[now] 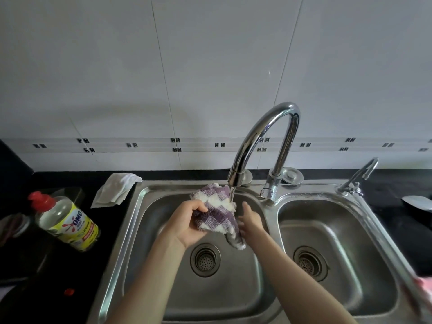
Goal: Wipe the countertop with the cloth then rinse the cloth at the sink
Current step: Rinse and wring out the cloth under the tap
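Note:
A purple-and-white checked cloth (217, 212) hangs over the left basin of the steel double sink (131, 206). Water runs from the tall curved faucet (264, 141) onto the cloth's upper right edge. My left hand (187, 223) grips the cloth's left side, fingers curled into it. My right hand (250, 222) presses against the cloth's right side, fingers pointing up; whether it grips the cloth is hidden. The black countertop (35, 265) lies on both sides of the sink.
A clear detergent bottle with a red cap (65, 222) stands on the left counter. A white folded cloth (115, 190) lies at the sink's back left corner. A small second tap (360, 176) and a white dish (418, 202) sit at the right.

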`<state>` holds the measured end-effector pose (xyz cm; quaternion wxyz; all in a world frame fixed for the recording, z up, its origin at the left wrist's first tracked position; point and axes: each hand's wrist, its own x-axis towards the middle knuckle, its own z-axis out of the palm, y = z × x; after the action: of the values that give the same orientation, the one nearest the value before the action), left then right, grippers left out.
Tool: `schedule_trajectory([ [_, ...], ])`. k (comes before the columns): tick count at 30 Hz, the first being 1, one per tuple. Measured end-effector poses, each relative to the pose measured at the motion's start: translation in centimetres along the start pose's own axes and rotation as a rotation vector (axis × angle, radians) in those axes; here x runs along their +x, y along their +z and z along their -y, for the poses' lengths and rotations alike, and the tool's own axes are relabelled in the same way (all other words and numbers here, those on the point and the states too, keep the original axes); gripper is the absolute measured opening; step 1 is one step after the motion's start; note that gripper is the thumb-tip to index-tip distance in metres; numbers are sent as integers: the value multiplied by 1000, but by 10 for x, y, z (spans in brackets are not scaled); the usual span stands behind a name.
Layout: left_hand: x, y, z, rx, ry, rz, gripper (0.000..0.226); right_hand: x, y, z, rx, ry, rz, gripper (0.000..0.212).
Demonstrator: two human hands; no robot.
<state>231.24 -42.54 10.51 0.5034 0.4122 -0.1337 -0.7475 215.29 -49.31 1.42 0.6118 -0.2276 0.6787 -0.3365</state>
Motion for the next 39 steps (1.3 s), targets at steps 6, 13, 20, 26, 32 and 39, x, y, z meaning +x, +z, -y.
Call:
schedule_trajectory([
  [6,1,11,-2,109,-24,26,33,-13,0,-13,22,-85,163,17],
  [13,2,30,-6,275,8,-45,21,-42,4,22,75,-388,307,34],
  [20,2,33,-4,123,27,-92,31,-38,2,1,276,14,486,64],
  [26,13,-8,7,24,51,-287,32,-46,1,-1,375,-37,374,18],
  [32,14,-36,21,158,11,-568,16,-65,6,12,425,-153,434,20],
  [39,25,-6,40,92,-86,-235,45,-87,29,4,135,-494,287,18],
])
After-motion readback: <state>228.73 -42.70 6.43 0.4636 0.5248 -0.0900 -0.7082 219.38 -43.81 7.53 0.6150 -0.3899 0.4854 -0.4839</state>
